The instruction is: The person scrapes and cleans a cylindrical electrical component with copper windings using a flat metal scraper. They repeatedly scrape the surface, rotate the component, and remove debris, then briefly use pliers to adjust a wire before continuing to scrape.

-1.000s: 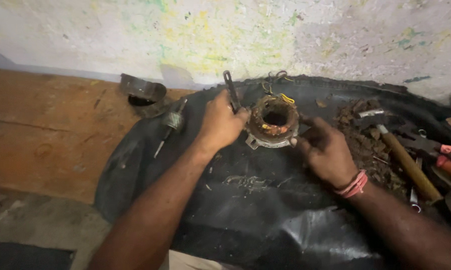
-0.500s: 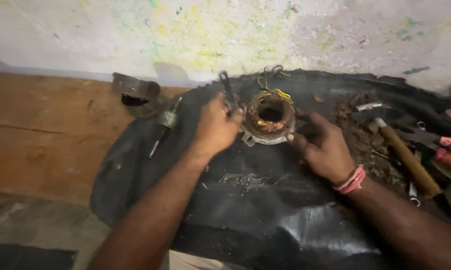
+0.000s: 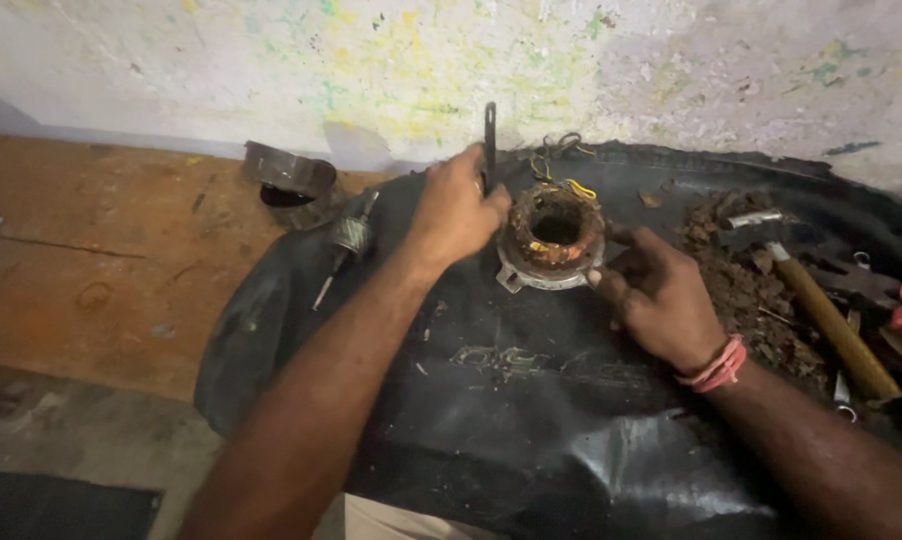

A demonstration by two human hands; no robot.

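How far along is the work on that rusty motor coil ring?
Done: the rotor lies apart on the black rubber sheet, out of the rusty coil ring. In hand: the left hand holds a dark metal tool beside the ring while the right hand steadies it. Left: the windings remain in place.

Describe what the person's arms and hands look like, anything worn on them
Both forearms are bare, with no sleeves and no gloves. The left hand wears nothing visible. The right hand has a band of pink and red threads around its wrist.
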